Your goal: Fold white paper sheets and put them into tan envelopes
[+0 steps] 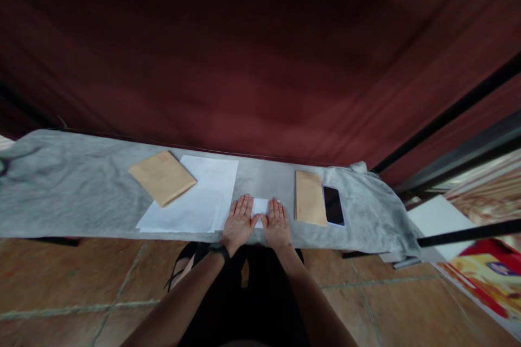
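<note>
A small white piece of paper [260,207], perhaps folded, lies on the grey cloth near its front edge. My left hand [239,221] is flat over its left side, fingers stretched out and pointing away from me. Over the right side my right hand [277,223] is laid flat in the same way. Both thumbs point inward and almost meet on the paper. The edges of the paper under my palms are hidden. Just left of my left hand are large white sheets [203,195], loosely stacked.
Brown envelopes [163,176] overlap the sheets at the left. Another brown envelope [310,198] lies right of my hands, beside a dark-screened phone [334,206]. A grey cloth [81,190] covers the narrow table. Behind it hangs a dark red curtain-like surface [260,81]; black bars [448,114] stand at right.
</note>
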Demonstrator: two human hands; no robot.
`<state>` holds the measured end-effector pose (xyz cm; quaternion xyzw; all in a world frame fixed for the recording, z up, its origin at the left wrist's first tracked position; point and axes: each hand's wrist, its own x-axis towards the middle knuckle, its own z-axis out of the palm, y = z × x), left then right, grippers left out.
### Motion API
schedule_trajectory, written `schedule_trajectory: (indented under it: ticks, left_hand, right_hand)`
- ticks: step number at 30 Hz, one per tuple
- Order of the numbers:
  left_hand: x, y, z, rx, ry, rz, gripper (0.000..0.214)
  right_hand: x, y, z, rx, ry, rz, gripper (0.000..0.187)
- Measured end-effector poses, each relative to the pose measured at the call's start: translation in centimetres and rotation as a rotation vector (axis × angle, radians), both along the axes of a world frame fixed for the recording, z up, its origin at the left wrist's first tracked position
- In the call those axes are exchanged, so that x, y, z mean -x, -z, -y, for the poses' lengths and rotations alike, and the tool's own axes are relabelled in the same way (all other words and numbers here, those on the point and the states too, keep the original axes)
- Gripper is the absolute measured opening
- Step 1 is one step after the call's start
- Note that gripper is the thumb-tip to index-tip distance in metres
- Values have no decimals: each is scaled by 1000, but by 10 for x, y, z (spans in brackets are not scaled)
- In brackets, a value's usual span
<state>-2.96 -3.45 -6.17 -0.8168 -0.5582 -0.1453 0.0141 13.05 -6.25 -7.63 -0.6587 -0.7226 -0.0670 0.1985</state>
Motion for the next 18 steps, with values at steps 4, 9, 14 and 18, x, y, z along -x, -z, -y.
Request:
schedule_trajectory:
  ticks: [4,9,14,18]
  left_hand:
    - [0,2,2,-23,-54,14,68]
    - [4,7,5,-46,-81,28,68]
    - [8,11,9,-71,-82,65,66]
    - [11,12,15,-73,-113,86,63]
  right_hand:
    - [-4,1,7,-40,19,9,60]
    - [-8,0,12,-46,36,8,60]
    - [-9,1,14,-62,43,9,60]
    - [-10,4,16,-65,59,-5,61]
